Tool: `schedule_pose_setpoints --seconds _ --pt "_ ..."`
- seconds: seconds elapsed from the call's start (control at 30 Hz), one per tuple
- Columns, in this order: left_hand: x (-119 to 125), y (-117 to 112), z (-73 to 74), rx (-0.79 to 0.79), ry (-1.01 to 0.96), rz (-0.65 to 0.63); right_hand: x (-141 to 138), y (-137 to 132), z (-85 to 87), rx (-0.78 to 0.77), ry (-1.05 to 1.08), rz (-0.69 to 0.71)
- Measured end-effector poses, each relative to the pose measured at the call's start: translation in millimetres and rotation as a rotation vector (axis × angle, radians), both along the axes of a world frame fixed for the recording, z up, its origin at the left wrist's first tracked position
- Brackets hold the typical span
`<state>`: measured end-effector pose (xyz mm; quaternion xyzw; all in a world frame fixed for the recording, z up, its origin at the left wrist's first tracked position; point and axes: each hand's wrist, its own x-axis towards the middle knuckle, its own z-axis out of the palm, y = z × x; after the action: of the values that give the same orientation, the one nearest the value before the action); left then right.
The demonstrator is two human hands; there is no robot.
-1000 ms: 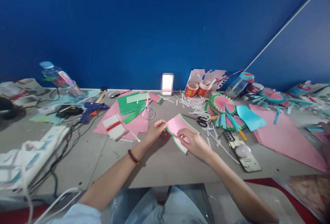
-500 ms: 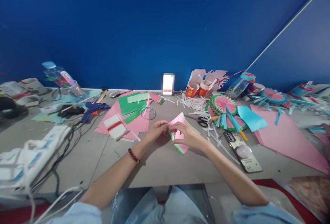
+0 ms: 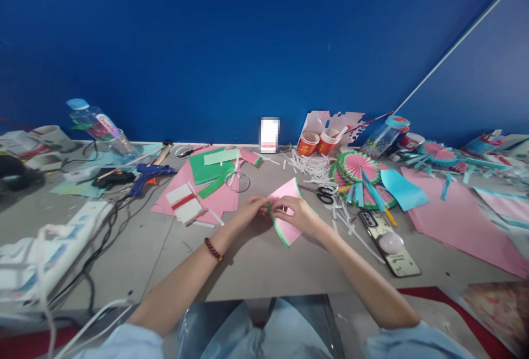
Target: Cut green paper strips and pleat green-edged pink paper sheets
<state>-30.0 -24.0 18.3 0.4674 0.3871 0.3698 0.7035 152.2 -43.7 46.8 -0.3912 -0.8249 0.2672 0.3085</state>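
A pink paper sheet with a green edge [image 3: 286, 230] lies at the middle of the grey table [image 3: 256, 265]. My left hand [image 3: 250, 210] pinches its left end, fingers closed on the paper. My right hand [image 3: 298, 214] grips the same sheet from the right, fingers curled over its near fold. The two hands almost meet above the paper. Black scissors [image 3: 321, 194] lie just beyond my right hand.
Pink and green sheets [image 3: 206, 183] lie to the left, with a blue glue gun [image 3: 146, 174], cables and a power strip [image 3: 74, 227]. To the right are pleated paper fans [image 3: 357, 169], a phone [image 3: 390, 243], red cups [image 3: 316, 143] and large pink sheets [image 3: 458, 218].
My right hand has slid left along the pink sheet toward my left hand. The sheet has gathered and tipped more upright between them.
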Motion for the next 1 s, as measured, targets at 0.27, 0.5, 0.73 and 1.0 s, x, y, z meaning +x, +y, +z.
schedule_pose_setpoints --seconds 0.27,0.5,0.73,1.0 --pt "-1 0 -1.3 -0.104 -0.082 0.023 -3 0 -11.0 0.065 0.027 -0.043" --pt "2 -2 4.2 0.054 0.049 -0.072 -3 1 -20.6 0.120 0.108 -0.151" --pt "7 -8 12.1 0.151 0.164 -0.088 -2 0 -20.0 0.137 0.136 -0.226" --pt "5 -8 14.4 0.236 0.179 -0.034 1 2 -12.2 0.193 0.146 -0.286"
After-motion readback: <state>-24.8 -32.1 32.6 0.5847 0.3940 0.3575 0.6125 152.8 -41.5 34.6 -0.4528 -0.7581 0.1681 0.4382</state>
